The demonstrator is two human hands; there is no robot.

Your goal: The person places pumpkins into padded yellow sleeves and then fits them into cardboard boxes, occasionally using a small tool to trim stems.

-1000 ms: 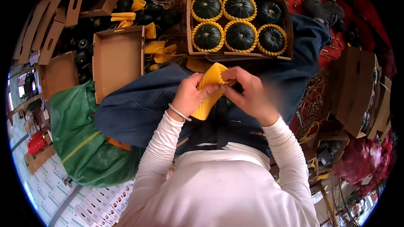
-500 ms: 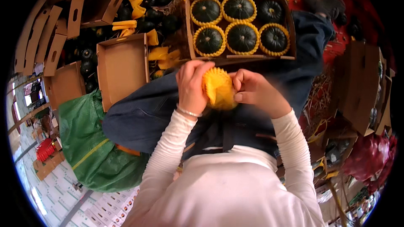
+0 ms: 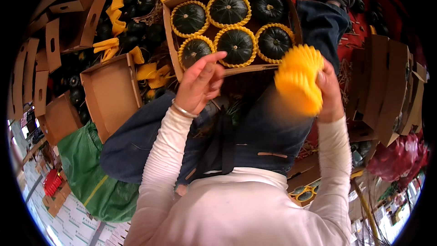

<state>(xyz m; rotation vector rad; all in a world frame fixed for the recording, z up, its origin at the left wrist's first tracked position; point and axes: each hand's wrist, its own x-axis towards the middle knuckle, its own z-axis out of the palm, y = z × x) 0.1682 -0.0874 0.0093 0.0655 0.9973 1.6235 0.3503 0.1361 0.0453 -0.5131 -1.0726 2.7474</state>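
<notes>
My right hand (image 3: 331,92) is closed on a yellow foam net sleeve (image 3: 300,79), ribbed and blurred at its lower edge, held over my right thigh. Nothing is in my left hand (image 3: 199,83); its index finger points to the right, the other fingers are loosely bent and apart. It is close to the near edge of an open cardboard box (image 3: 169,32). Inside that box sit several dark green squashes (image 3: 235,46), most ringed by yellow foam. The squash at the back right (image 3: 269,7) shows no foam around it.
An empty cardboard tray (image 3: 111,95) leans beside my left knee, above a green sack (image 3: 98,168). Loose squashes (image 3: 132,27) and yellow foam pieces (image 3: 148,71) lie at the back left. More cardboard boxes (image 3: 380,86) stand at the right, near a dark red plastic bag (image 3: 396,157).
The yellow foam sleeve has moved from between both hands over my lap to the right, in my right hand alone. My left hand has let go. The view has shifted, too.
</notes>
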